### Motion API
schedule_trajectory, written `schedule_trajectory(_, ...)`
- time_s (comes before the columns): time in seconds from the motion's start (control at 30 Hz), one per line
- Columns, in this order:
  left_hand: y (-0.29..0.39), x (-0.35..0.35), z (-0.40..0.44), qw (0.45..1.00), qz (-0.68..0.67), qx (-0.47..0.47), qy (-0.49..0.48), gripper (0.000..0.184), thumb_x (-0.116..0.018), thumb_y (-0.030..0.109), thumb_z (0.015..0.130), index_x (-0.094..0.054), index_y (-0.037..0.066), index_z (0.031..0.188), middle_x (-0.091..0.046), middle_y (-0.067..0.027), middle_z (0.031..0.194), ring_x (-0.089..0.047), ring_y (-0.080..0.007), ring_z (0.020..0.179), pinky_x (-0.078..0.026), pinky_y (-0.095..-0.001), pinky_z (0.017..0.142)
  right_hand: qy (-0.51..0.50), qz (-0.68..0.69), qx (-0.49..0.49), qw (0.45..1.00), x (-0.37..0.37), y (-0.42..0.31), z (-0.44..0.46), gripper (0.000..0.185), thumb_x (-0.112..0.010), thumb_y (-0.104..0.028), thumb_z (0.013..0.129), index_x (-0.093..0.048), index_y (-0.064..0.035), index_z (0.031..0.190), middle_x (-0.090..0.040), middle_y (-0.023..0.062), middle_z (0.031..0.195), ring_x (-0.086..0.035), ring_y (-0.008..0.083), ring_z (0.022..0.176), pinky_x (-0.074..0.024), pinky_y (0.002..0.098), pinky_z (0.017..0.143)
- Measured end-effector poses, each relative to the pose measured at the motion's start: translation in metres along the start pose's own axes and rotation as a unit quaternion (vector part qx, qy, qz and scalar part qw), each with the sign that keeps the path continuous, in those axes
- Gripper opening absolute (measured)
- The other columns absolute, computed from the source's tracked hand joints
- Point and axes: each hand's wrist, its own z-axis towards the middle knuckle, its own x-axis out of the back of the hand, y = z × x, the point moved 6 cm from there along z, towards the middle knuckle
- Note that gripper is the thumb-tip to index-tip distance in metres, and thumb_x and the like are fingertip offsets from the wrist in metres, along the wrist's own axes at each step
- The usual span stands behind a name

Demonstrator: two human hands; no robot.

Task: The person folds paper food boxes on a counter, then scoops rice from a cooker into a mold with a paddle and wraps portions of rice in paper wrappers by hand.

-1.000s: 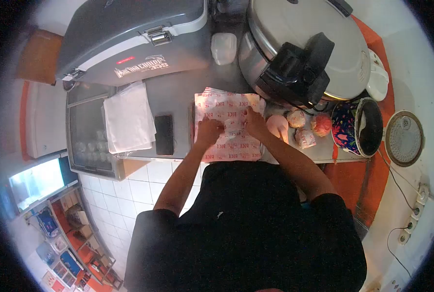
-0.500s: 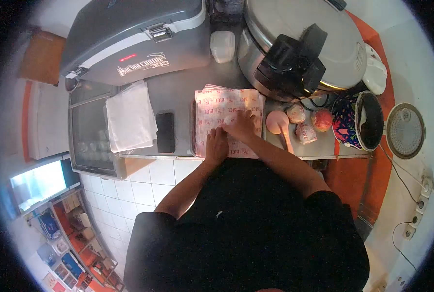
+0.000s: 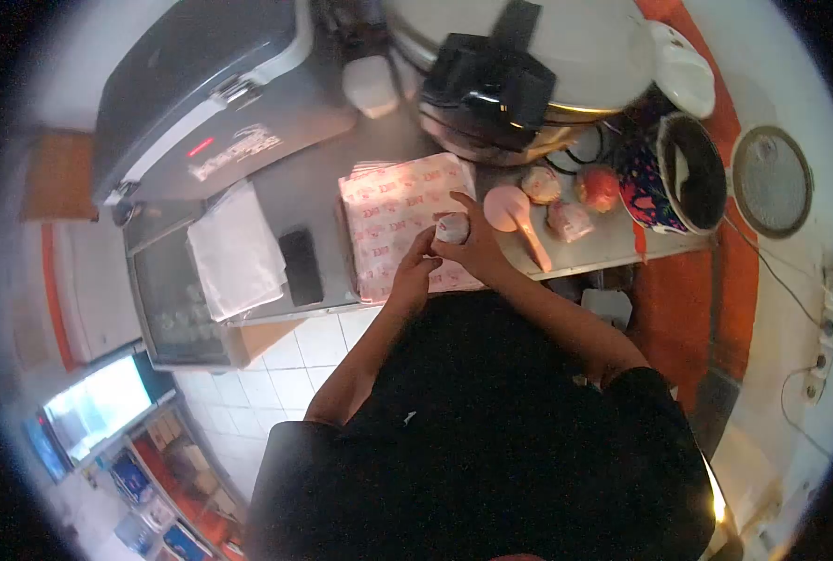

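A small paper-wrapped ball is held between my two hands, just above a stack of printed wrapping paper. My right hand curls round its right side with thumb and fingers. From the left, the fingertips of my left hand press against it. To the right of the stack lies a pink rice paddle, its handle toward me. Beyond the paddle sit three more wrapped balls: a pale one, a red one and a pinkish one.
Behind the paper stands a large rice cooker with a black latch. A floral pot is at the right. Left of the stack are a dark phone, clear plastic bags and a grey cool box.
My hands have come up off the paper and now hold a wrapped ball between them; before, they were pressed down on the sheet. The view has shifted and tilted.
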Motion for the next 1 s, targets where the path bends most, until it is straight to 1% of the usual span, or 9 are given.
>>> schedule_trajectory(0.2, 0.093, -0.03, 0.026, 0.99, 0.088, -0.105, 0.037, 0.073, -0.058, 0.004, 0.07, -0.044, 0.007, 0.141, -0.047, -0.0107, 0.112, -0.043, -0.0292, 0.114, -0.034, -0.0401, 0.101, 0.177, -0.052, -0.072, 0.98, 0.107, 0.046, -0.034, 0.073, -0.078, -0.008, 0.072, -0.037, -0.0116, 0.132, -0.057, 0.0103, 0.104, -0.061, 0.0184, 0.087, -0.0545, 0.0329, 0.067)
schedule_trajectory(0.27, 0.146, -0.052, 0.041, 0.958, 0.187, -0.209, -0.055, 0.076, -0.06, 0.008, 0.07, -0.039, 0.006, 0.143, -0.045, -0.0149, 0.12, -0.041, -0.0335, 0.117, -0.033, -0.0453, 0.101, 0.275, -0.095, -0.119, 0.949, 0.163, 0.065, -0.056, 0.068, -0.078, -0.009, 0.071, -0.04, -0.0114, 0.127, -0.058, 0.0109, 0.101, -0.061, 0.0187, 0.081, -0.0539, 0.033, 0.061)
schedule_trajectory(0.37, 0.174, -0.081, 0.063, 0.968, 0.184, -0.147, -0.087, 0.074, -0.06, 0.011, 0.073, -0.037, 0.006, 0.143, -0.045, -0.0197, 0.122, -0.041, -0.0361, 0.118, -0.034, -0.0474, 0.1, 0.37, 0.156, -0.11, 0.909, 0.236, 0.063, -0.095, 0.068, -0.08, -0.017, 0.068, -0.042, -0.0108, 0.124, -0.06, 0.0133, 0.101, -0.063, 0.0247, 0.081, -0.0533, 0.0374, 0.061)
schedule_trajectory(0.43, 0.151, -0.129, 0.083, 0.959, 0.171, -0.175, -0.14, 0.072, -0.061, 0.013, 0.074, -0.037, 0.005, 0.142, -0.046, -0.0209, 0.123, -0.042, -0.0371, 0.118, -0.035, -0.0485, 0.1, 0.418, -0.324, -0.128, 0.839, 0.285, 0.064, -0.118, 0.077, -0.082, -0.027, 0.065, -0.041, -0.0108, 0.127, -0.063, 0.0164, 0.099, -0.062, 0.0349, 0.089, -0.0518, 0.0459, 0.073)
schedule_trajectory(0.57, 0.176, -0.193, 0.099, 0.922, 0.311, -0.216, -0.087, 0.071, -0.065, 0.021, 0.076, -0.039, -0.001, 0.138, -0.048, -0.0228, 0.123, -0.045, -0.0399, 0.117, -0.037, -0.0494, 0.099, 0.349, -0.523, -0.223, 0.745, 0.297, 0.071, -0.097, 0.087, -0.084, -0.034, 0.06, -0.039, -0.0114, 0.131, -0.057, 0.0218, 0.111, -0.055, 0.0441, 0.106, -0.0442, 0.0531, 0.091)
schedule_trajectory(0.7, 0.13, -0.25, 0.126, 0.848, 0.501, -0.172, 0.022, 0.073, -0.068, 0.025, 0.076, -0.039, -0.004, 0.137, -0.049, -0.0245, 0.121, -0.046, -0.0422, 0.115, -0.039, -0.0487, 0.097, 0.296, -0.44, -0.186, 0.827, 0.297, 0.039, -0.078, 0.095, -0.085, -0.04, 0.056, -0.04, -0.0143, 0.136, -0.039, 0.0207, 0.131, -0.045, 0.0444, 0.12, -0.0365, 0.0551, 0.098)
schedule_trajectory(0.73, 0.126, -0.248, 0.125, 0.874, 0.456, -0.166, 0.025, 0.073, -0.069, 0.026, 0.077, -0.039, -0.004, 0.136, -0.049, -0.0249, 0.119, -0.046, -0.0432, 0.114, -0.04, -0.049, 0.096, 0.256, -0.469, -0.223, 0.815, 0.296, 0.039, -0.081, 0.086, -0.083, -0.037, 0.06, -0.044, -0.0138, 0.133, -0.039, 0.0204, 0.131, -0.045, 0.044, 0.119, -0.0377, 0.0546, 0.098)
schedule_trajectory(0.83, 0.143, -0.234, 0.134, 0.92, 0.375, -0.11, 0.0, 0.072, -0.071, 0.027, 0.078, -0.038, -0.004, 0.134, -0.05, -0.0253, 0.118, -0.047, -0.0444, 0.113, -0.04, -0.0498, 0.095, 0.241, -0.561, -0.017, 0.792, 0.31, 0.054, -0.08, 0.055, -0.074, -0.025, 0.072, -0.057, -0.0093, 0.122, -0.049, 0.0185, 0.121, -0.053, 0.0374, 0.107, -0.0443, 0.0482, 0.093)
schedule_trajectory(1.0, 0.165, -0.225, 0.129, 0.978, 0.201, 0.025, 0.041, 0.075, -0.074, 0.03, 0.077, -0.035, -0.006, 0.131, -0.05, -0.0253, 0.119, -0.048, -0.0439, 0.112, -0.038, -0.0498, 0.097, 0.165, -0.32, -0.111, 0.926, 0.275, -0.012, -0.054, 0.057, -0.069, -0.025, 0.083, -0.05, 0.0033, 0.128, -0.063, 0.0168, 0.106, -0.062, 0.0287, 0.099, -0.0489, 0.0387, 0.088)
